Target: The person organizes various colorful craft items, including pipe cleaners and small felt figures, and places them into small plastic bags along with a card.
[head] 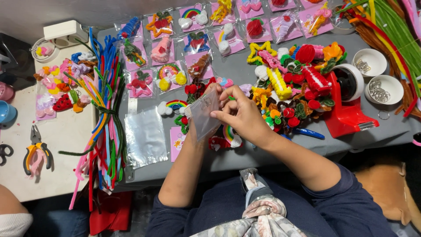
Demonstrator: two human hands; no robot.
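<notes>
Both of my hands hold a small clear plastic bag (204,115) above the grey table (245,156). My right hand (241,115) pinches the bag's right edge with its fingers. My left hand (209,91) is mostly hidden behind the bag and grips it from the far side. Under the hands lie a rainbow-and-cloud pipe-cleaner charm (173,106), red rose charms (194,89) and a pink backing card (176,142). A pile of loose colourful pipe-cleaner charms (298,83) lies just right of my right hand.
Bagged charms (197,44) lie in rows at the back. A stack of clear bags (145,137) and a bundle of pipe cleaners (105,118) lie left. A red tape dispenser (346,103) and two white bowls of metal rings (379,72) stand right. Pliers (37,151) rest on the white side table.
</notes>
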